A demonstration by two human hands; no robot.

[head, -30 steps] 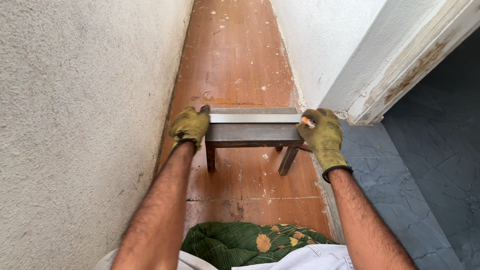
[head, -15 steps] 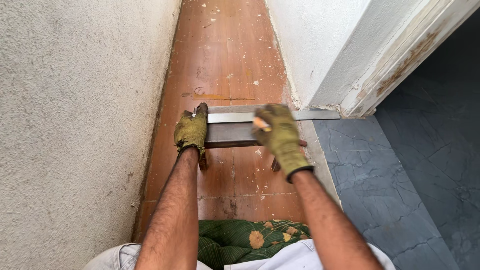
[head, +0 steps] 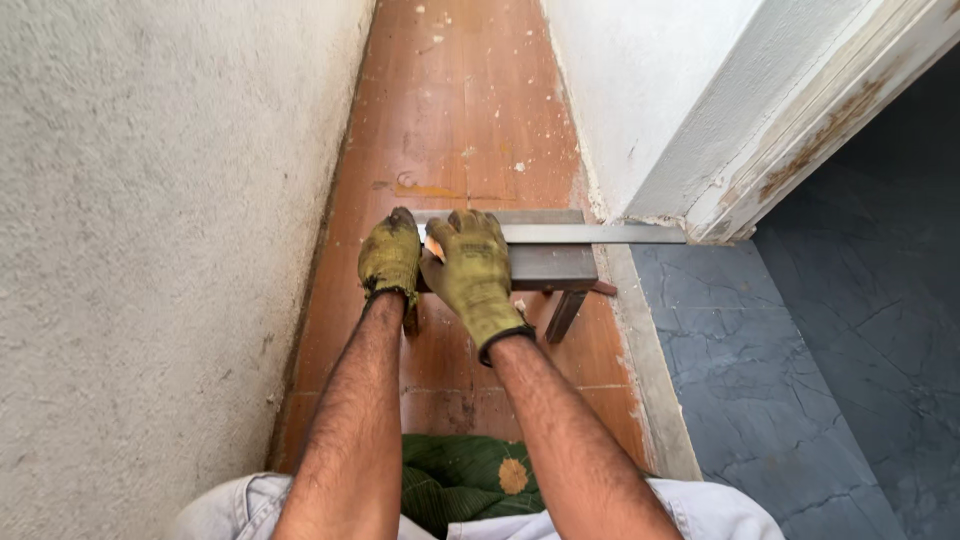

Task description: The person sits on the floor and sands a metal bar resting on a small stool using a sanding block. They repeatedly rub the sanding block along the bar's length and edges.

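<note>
The right hand [head: 472,270] has slid left along the metal bar [head: 590,234], now beside the left hand [head: 390,258]; both grip it on the small stool [head: 548,268], between rough wall [head: 150,250] and door frame [head: 790,150].

- My left hand [head: 390,257] covers the left end of the small stool [head: 548,265], so I cannot see that end or the leg under it.
- My right hand [head: 473,268] hides the near end of the metal strip [head: 590,234] and most of a small orange thing [head: 433,246]; I cannot tell what this is.
- The far end of the strip goes against the door frame [head: 800,150]; where it stops is not clear.
- The green cushion [head: 455,478] is cut by the bottom edge.
</note>
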